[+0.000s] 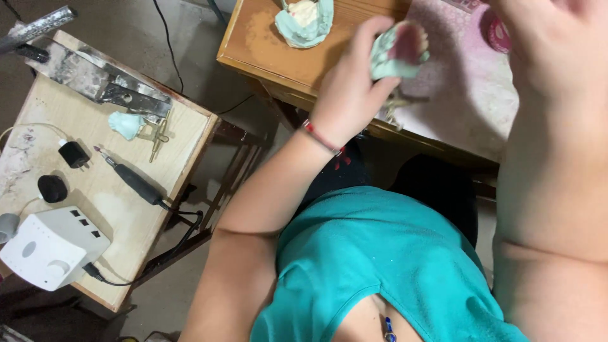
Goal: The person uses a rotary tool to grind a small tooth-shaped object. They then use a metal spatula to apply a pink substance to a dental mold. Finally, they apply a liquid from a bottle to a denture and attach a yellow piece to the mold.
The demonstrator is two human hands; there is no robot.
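My left hand (pixel 350 88) is closed around a pale green dental cast with pink gum and white teeth (pixel 399 54), holding it above the wooden table's front edge (pixel 297 69). My right hand (pixel 548 38) is raised close to the camera at the upper right, large and blurred; its fingers run out of the frame, and whether it holds anything is hidden. A red bracelet sits on my left wrist. A second pale green dental cast (pixel 304 22) lies on the wooden table top.
A pink cloth (pixel 456 95) covers the table's right part. To the left stands a low side table (pixel 164 183) with a white motor box (pixel 50 247), a black handpiece on a cable (pixel 136 183), a black plug, a small green plaster piece (pixel 126 123) and a metal tool.
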